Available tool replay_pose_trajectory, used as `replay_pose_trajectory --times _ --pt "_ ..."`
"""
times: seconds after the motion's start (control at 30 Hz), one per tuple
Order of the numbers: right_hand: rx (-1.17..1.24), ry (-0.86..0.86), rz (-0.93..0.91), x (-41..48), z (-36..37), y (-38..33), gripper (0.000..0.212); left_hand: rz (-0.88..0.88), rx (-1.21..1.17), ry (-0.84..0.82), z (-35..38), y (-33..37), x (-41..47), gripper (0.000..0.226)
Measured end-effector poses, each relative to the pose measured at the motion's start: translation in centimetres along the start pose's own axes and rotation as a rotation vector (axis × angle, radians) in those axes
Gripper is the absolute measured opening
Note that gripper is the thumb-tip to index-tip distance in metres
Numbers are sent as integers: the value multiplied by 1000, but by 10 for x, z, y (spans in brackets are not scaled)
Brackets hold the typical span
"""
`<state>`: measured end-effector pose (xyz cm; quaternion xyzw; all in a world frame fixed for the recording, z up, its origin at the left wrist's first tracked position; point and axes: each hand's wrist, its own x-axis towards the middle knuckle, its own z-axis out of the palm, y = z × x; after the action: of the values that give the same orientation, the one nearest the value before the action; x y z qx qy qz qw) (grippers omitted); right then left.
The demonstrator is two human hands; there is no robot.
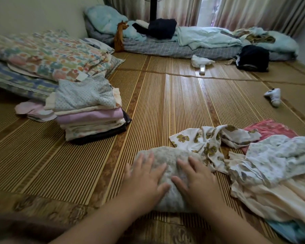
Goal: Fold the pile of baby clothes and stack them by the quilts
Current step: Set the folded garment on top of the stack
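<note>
A folded grey-white speckled garment (167, 155) lies on the bamboo mat in front of me. My left hand (144, 178) and my right hand (197, 176) press flat on it side by side, fingers spread. To the right lies the unfolded pile of baby clothes (271, 164), with a bear-print piece (201, 140) at its near-left edge and a pink piece (269, 129) behind. A stack of folded clothes (90, 110) stands at the left, next to the patterned quilts (48, 55).
The bamboo mat (174, 95) covers the floor. Bedding and dark clothes (165, 29) lie along the far wall under curtains. A white remote (202, 69), a white cloth (200, 61), a small white object (273, 96) and a dark bag (253, 57) lie on the mat.
</note>
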<state>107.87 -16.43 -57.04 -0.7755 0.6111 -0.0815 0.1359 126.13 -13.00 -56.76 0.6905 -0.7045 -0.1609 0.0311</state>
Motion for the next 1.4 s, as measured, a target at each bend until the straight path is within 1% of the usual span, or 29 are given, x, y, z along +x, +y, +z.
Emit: replay_pose_trajectory --times 0.07,0.13,0.17,0.23,0.27,0.3,0.33,0.4,0.43,0.5,0.57,0.63,0.7,0.77,0.83,0.93,1.0,1.13,1.2,1.3,1.33,1.4 --pt "-28 -97 24 0 4 -4 65 -22 39 -64 14 -2 -1 64" --pt "-16 -130 93 0 4 -5 74 -100 19 -86 20 -8 -2 68" --pt "7 -107 149 -1 2 -5 83 -157 10 -88 21 -10 -3 74" --pt "83 -49 320 -1 -4 -3 108 -297 -35 -92 18 -10 -4 92" --pt "148 -50 414 -1 -7 -2 116 -353 -66 -82 15 -9 -4 100" --pt "251 -70 492 -1 -12 -1 117 -387 -106 -61 12 -8 -3 105" --pt "385 -103 541 0 -16 0 111 -399 -177 -40 7 -7 -2 106" --pt "621 -196 546 2 -21 1 84 -364 -440 -20 -4 -6 0 105" --pt "670 -228 525 2 -23 1 71 -331 -577 -22 -8 -5 0 103" --pt "712 -219 490 2 -24 3 55 -275 -745 -10 -15 -4 1 98" --pt "789 -185 465 2 -25 6 48 -250 -883 -11 -18 -5 1 93" --pt "882 -176 445 -1 -27 7 46 -246 -1063 -84 -17 -9 -1 85" --pt "916 -154 415 -3 -29 8 48 -236 -1276 -196 -18 -14 -2 64" --pt "931 -123 368 2 -37 3 53 -187 -1385 -241 -27 -20 -1 52" --pt "942 -95 294 14 -53 -11 57 -118 -1351 -155 -44 -29 2 48" --pt "952 -63 141 44 -82 -48 56 -33 -1203 106 -86 -52 11 50" --pt "957 -43 39 73 -100 -82 56 4 -1127 245 -122 -76 18 53" --pt "974 -36 -164 139 -126 -160 56 -46 -885 493 -197 -136 36 56" --pt "949 -23 -257 172 -131 -196 62 -91 -881 563 -225 -166 46 55" --pt "894 -3 -323 219 -123 -241 82 -151 -847 635 -248 -208 68 57" --pt "855 -6 -319 234 -116 -251 92 -184 -801 639 -251 -220 76 58" --pt "740 -50 -258 259 -97 -264 110 -263 -693 579 -247 -239 92 63"
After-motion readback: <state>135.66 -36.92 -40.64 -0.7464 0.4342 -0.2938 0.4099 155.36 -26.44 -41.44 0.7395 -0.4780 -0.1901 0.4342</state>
